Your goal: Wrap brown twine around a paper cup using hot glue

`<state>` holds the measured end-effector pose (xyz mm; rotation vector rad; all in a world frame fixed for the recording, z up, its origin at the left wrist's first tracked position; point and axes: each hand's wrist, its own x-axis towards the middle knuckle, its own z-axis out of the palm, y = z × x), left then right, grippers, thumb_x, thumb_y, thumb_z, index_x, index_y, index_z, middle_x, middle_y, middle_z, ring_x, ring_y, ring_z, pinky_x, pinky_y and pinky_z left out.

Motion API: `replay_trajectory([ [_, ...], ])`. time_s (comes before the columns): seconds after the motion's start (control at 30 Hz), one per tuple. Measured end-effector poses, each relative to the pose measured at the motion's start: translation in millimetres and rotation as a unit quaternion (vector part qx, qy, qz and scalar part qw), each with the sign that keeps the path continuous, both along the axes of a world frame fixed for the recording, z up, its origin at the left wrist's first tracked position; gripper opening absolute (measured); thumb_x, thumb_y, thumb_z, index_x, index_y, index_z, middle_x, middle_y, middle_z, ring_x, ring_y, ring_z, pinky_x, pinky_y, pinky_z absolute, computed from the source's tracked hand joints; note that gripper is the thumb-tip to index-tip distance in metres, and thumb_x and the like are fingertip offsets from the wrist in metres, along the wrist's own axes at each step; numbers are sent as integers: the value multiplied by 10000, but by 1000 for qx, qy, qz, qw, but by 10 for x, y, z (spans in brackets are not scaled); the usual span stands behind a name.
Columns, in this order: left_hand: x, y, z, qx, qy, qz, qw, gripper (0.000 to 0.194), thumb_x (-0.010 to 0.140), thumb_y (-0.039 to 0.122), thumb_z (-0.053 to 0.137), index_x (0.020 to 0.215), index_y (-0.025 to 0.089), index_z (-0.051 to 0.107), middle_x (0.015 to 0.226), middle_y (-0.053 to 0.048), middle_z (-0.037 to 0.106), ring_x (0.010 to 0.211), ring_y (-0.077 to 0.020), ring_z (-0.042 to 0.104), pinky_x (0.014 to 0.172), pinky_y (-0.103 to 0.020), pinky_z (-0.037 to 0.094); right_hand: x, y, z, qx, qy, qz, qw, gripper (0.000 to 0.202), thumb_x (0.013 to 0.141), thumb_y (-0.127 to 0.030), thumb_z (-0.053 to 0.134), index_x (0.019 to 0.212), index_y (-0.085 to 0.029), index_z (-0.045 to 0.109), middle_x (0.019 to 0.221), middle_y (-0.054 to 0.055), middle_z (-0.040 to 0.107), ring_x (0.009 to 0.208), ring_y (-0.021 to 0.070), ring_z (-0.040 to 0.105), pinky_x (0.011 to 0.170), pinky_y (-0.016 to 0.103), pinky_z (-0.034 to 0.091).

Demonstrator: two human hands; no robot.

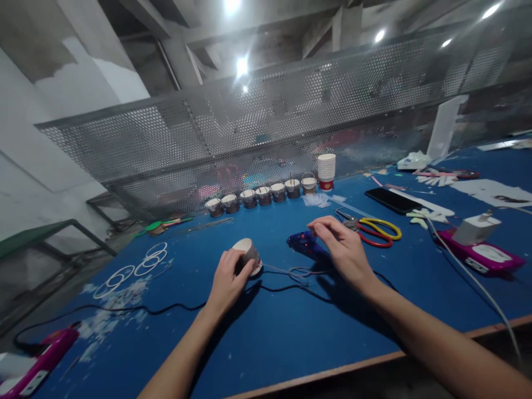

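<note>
My left hand (230,277) is wrapped around a small white paper cup (248,250), tilted on its side just over the blue table. Part of the cup is hidden behind my fingers. My right hand (343,249) hovers to the right with thumb and fingertips pinched together; whatever lies between them is too small to make out. Behind and below that hand lies a dark blue glue gun (305,244). A thin grey cord (291,271) runs in loose loops across the table between the cup and my right hand.
Several dark-wrapped cups (263,196) line the back, beside a stack of paper cups (326,172). Pliers (351,223), red-and-yellow-handled scissors (380,230), a phone (393,200) and a magenta power strip (477,255) lie right. White rings (120,276) and a black cable (158,310) lie left.
</note>
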<state>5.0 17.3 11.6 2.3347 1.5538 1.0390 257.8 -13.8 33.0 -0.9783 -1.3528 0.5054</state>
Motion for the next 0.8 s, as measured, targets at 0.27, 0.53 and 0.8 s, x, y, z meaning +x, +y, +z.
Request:
replay_trajectory([
  [0.27,-101,130,-112,60,119,-14,991,258,878,397,490,992,207,624,1042,-74,654,1006,-240,561,794,-352,512,422,325,-105,-90,-82,-14,992,274,855,-391,467,960,-174,597,935,65,647,850,198,598,784,346,477],
  [0.53,-52,63,-141,146,174,27,974,319,865,411,504,1090,212,612,1173,-122,641,1087,-285,558,747,-376,549,373,473,-445,-204,-305,53,929,248,718,-301,654,917,-153,648,848,65,707,743,200,648,665,293,486],
  [0.8,-16,-40,-130,296,160,-6,942,245,834,342,544,1012,218,659,1064,-138,670,984,-298,612,811,-416,528,289,524,-448,-172,-421,-2,890,262,792,-444,622,772,-185,657,742,55,670,693,204,614,603,267,403],
])
